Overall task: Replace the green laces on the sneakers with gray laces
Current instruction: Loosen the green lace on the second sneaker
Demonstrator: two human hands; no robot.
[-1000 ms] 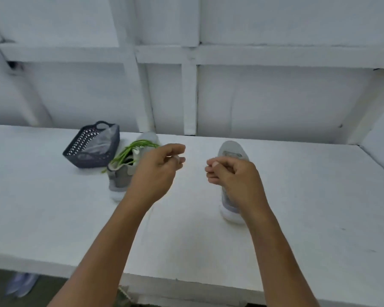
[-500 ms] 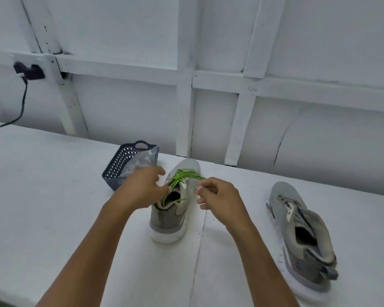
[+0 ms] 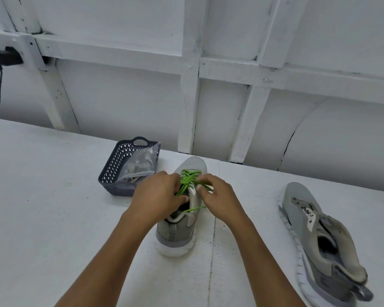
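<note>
White panelled wall [image 3: 120, 103] backs a white table [image 3: 42, 218]. At the right, well apart from the rest, one sneaker [image 3: 315, 235] lies tipped on its side, no lace in it. Mid-table the other sneaker [image 3: 180, 233] stands upright, heel toward the person. Just left of its toe sits a dark basket [image 3: 115, 169] holding a clear bag [image 3: 140, 165]; its contents are unclear. Left hand [image 3: 157, 196] and right hand [image 3: 220, 196] meet over the upright sneaker, fingers curled and pinching the green laces [image 3: 190, 176], which are threaded through its eyelets.
</note>
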